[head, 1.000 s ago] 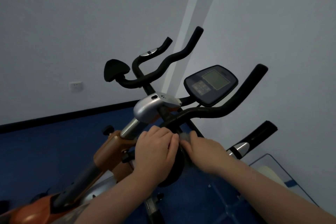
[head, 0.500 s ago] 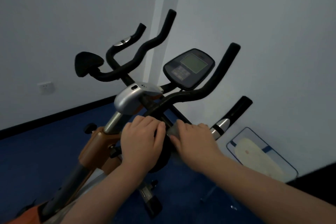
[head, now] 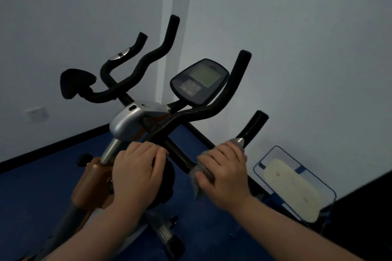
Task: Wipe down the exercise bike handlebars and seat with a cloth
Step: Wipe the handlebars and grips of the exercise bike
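The exercise bike's black handlebars (head: 212, 110) spread out in front of me, with a grey console (head: 199, 81) between them. My right hand (head: 224, 174) grips a grey cloth (head: 196, 170) wrapped round the lower right bar, just below its silver ring (head: 239, 140). My left hand (head: 135, 174) rests with fingers laid over a round black pad (head: 168, 178) near the stem. A matching black pad (head: 74, 85) sits on the far left. The seat is out of view.
A silver stem cover (head: 129, 121) and the orange frame (head: 91, 182) lie under my left hand. A blue-rimmed tray with a cream pad (head: 290, 188) stands on the blue floor at the right. White walls meet in a corner close behind the bike.
My right hand has slid the cloth to the right along the lower bar, away from my left hand. The left hand has stayed on the pad. My view has swung rightward.
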A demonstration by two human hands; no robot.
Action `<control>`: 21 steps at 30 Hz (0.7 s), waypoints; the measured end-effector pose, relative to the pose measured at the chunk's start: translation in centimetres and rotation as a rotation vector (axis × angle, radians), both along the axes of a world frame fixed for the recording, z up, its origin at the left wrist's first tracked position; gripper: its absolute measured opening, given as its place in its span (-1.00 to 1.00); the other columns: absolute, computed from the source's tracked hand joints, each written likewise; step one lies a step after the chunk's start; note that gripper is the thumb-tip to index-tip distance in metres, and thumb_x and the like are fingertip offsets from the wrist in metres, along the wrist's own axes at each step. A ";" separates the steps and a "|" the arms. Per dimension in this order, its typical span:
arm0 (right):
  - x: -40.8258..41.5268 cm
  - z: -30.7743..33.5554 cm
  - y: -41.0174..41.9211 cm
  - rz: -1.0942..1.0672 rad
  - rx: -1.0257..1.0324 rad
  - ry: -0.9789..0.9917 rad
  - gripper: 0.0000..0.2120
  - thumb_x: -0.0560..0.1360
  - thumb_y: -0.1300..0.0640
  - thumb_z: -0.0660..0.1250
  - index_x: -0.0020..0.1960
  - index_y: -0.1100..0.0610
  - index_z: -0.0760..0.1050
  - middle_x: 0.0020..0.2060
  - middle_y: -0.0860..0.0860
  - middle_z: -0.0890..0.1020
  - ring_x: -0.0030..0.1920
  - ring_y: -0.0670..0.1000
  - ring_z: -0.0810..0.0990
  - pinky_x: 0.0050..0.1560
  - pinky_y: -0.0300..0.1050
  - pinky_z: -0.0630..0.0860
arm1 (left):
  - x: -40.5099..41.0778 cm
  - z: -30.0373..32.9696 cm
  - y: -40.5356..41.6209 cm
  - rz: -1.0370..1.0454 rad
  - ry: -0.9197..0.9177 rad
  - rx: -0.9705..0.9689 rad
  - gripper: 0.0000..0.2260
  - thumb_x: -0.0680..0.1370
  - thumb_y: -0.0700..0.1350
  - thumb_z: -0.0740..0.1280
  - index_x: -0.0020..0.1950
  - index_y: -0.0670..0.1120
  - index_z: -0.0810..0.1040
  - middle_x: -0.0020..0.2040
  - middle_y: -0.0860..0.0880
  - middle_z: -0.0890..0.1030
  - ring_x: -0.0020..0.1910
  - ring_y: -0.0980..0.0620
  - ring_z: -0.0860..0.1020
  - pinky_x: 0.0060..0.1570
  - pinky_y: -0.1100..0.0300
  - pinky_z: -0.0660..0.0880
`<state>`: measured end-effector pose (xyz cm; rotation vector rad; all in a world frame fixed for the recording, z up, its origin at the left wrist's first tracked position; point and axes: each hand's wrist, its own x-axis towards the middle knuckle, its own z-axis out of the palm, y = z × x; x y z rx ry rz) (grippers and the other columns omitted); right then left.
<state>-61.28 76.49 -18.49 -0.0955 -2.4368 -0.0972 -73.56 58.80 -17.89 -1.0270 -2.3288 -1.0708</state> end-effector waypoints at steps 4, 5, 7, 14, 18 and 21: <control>0.2 3.9 6.2 0.270 0.276 -0.158 -0.73 0.52 -0.02 0.28 0.00 0.14 0.64 -0.14 0.01 0.64 -0.15 0.08 0.56 0.10 0.00 0.47 | 0.0 0.2 0.0 0.005 -0.003 0.011 -0.66 0.57 -0.01 0.09 -0.20 0.00 0.63 -0.21 0.11 0.60 -0.19 0.04 0.53 -0.18 -0.01 0.44; 0.1 5.0 7.6 0.245 0.263 -0.133 -0.74 0.51 0.01 0.27 -0.02 0.15 0.64 -0.18 0.02 0.64 -0.19 0.10 0.57 0.09 0.00 0.48 | 0.1 0.2 0.0 0.010 0.003 0.015 -0.66 0.58 0.00 0.09 -0.20 -0.01 0.63 -0.21 0.11 0.60 -0.19 0.04 0.53 -0.19 0.00 0.43; 0.0 5.2 7.9 0.113 0.151 -0.020 -0.77 0.49 0.07 0.25 -0.11 0.16 0.64 -0.25 0.03 0.63 -0.22 0.10 0.57 0.15 0.00 0.46 | 0.1 0.3 0.0 0.012 0.000 0.026 -0.65 0.58 0.01 0.09 -0.18 0.01 0.64 -0.21 0.13 0.60 -0.20 0.06 0.52 -0.20 0.05 0.39; -0.3 1.9 2.1 0.192 0.122 -0.117 -0.67 0.53 -0.17 0.24 -0.07 0.06 0.61 -0.29 -0.05 0.58 -0.23 0.00 0.51 0.02 -0.08 0.46 | -0.1 0.0 0.3 0.041 -0.051 0.043 -0.66 0.59 0.04 0.08 -0.18 0.10 0.63 -0.18 0.25 0.54 -0.16 0.23 0.44 -0.17 0.23 0.25; 0.6 5.1 5.4 0.350 0.026 -0.274 -0.61 0.54 -0.23 0.23 0.12 0.04 0.59 -0.15 -0.09 0.66 -0.15 -0.05 0.59 -0.01 -0.11 0.53 | 0.2 0.1 0.2 0.034 -0.081 0.067 -0.65 0.60 0.04 0.08 -0.17 0.09 0.64 -0.17 0.22 0.58 -0.12 0.24 0.49 -0.08 0.15 0.39; 0.9 5.8 5.2 0.255 -0.332 -0.232 -0.72 0.47 -0.23 0.27 0.11 -0.14 0.41 -0.14 -0.20 0.61 -0.13 -0.18 0.54 -0.14 -0.24 0.51 | 0.2 -0.1 0.2 0.052 -0.076 0.135 -0.67 0.60 0.02 0.11 -0.16 0.04 0.64 -0.16 0.20 0.58 -0.08 0.26 0.49 -0.04 0.31 0.35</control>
